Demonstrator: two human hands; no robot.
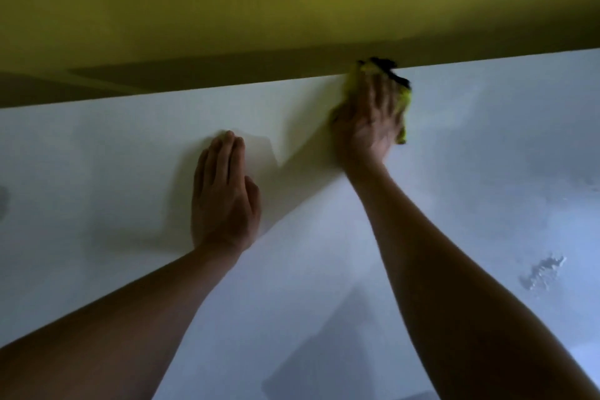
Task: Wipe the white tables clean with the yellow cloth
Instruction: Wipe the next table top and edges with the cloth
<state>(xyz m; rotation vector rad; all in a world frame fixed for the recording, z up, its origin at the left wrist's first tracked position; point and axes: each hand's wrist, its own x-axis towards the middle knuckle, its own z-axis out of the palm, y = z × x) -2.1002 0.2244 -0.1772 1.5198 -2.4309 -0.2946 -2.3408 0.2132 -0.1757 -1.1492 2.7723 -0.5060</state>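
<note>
A white table (470, 146) fills most of the view, its far edge running against a yellow wall. My right hand (367, 120) lies flat with straight fingers on the yellow cloth (404, 101) and presses it to the table at the far edge; the cloth has a dark trim and is mostly hidden under the hand. My left hand (224, 191) rests palm down on the bare table, fingers straight and together, left of the cloth and nearer to me.
The yellow wall (227, 3) stands directly behind the table's far edge. Wet streaks and a patch of droplets (540, 271) glisten on the table's right side. A dark smudge (3, 204) shows at the left border.
</note>
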